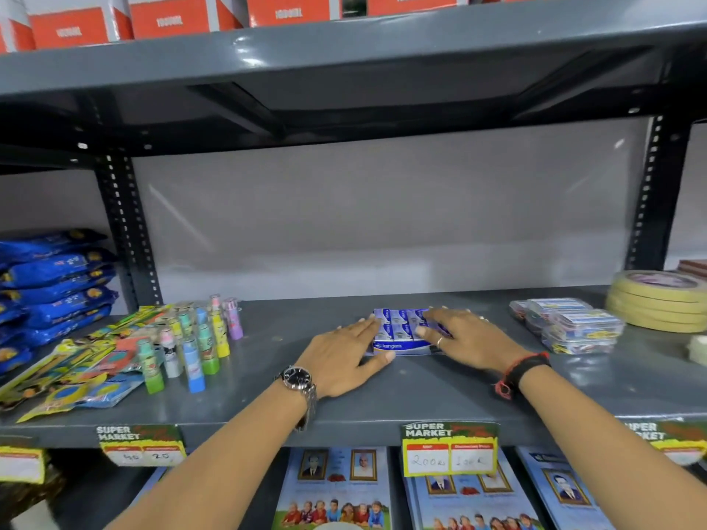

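Observation:
A blue and white pack of small staple boxes (401, 332) lies on the grey metal shelf (382, 399), near its middle. My left hand (346, 359) lies flat on the shelf against the pack's left side, fingers straight, thumb by its front edge. A wristwatch sits on that wrist. My right hand (465, 338) rests on top of the pack's right part with straight fingers spread over it; it wears a ring and a black and red wristband.
Upright coloured glue-stick tubes (191, 346) and flat toy packets (76, 372) fill the shelf's left. Blue bags (53, 285) are stacked far left. Clear plastic boxes (570, 325) and tape rolls (656, 300) sit at the right. Price tags (449, 449) hang on the front edge; booklets (333, 491) lie below.

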A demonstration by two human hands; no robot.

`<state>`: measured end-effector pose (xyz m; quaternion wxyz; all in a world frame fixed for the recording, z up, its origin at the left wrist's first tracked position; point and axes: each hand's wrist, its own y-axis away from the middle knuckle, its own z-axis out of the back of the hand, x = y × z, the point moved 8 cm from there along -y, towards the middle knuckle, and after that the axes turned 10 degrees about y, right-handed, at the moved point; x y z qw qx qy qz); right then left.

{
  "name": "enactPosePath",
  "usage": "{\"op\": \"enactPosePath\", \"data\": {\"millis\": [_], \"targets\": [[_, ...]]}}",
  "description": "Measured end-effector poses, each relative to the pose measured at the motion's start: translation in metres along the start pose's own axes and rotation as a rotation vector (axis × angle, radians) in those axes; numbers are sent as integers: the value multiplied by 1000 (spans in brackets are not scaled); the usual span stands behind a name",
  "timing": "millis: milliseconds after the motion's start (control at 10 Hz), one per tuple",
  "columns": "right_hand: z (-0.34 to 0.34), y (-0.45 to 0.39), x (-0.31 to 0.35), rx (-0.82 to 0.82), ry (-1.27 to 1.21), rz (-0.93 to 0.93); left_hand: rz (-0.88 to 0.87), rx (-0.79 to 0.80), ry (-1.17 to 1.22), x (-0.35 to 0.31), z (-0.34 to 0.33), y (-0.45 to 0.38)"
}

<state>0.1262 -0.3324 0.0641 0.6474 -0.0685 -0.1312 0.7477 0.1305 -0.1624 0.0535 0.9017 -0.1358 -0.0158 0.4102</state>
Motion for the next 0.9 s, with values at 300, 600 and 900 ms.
{"op": "enactPosePath", "data": {"millis": [300,600,900], "targets": [[-14,16,-7,8,-9,77,61,110,-35,6,-1,-42],[-17,13,-8,-19,-26,78,75,124,-51,12,-11,-39],[-14,13,-5,63,43,90,99,207,27,8,-13,-37]]}}
